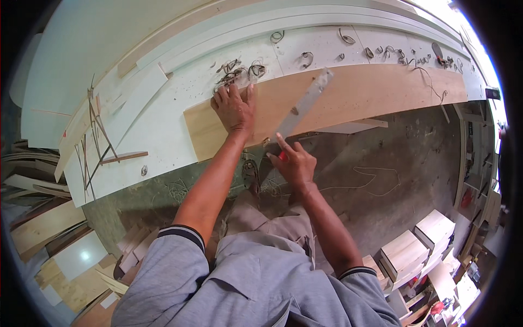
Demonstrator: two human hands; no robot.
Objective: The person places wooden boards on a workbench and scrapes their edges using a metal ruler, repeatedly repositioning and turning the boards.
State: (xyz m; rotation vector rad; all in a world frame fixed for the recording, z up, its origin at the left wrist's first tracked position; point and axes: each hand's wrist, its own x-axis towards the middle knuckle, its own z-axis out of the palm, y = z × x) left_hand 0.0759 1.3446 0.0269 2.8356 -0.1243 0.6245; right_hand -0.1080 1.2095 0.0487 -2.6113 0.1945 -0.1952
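Boards point(43, 234) lie stacked at the far left, beyond the end of a white table point(169, 125). Thin dark strips point(96, 131) lean and cross one another on the table's left part, with a short stick point(125, 157) lying by their lower ends.

Next comes the plank point(359, 95), a long brown piece lying on the table along its near side, its square left end just left of the left hand point(236, 109). That hand rests palm down on the plank, fingers a little spread, their tips at the far edge and thumb apart. Curled shavings point(231, 71) are heaped just past the fingertips; more lie scattered along the table to the right.

Below, a shoe point(250, 171) shows on the floor point(419, 158). To its right is the right hand point(297, 163), closed round the red handle point(283, 156) of a blade point(308, 101), the index finger stretched out along it. The blade slants across the plank, up and to the right, its tip near the far edge; I cannot tell if it bites into the wood.

Right of that, a pale string point(362, 186) loops over the floor. Pale wooden boxes point(406, 250) stand at lower right, with shelves point(476, 158) beyond.
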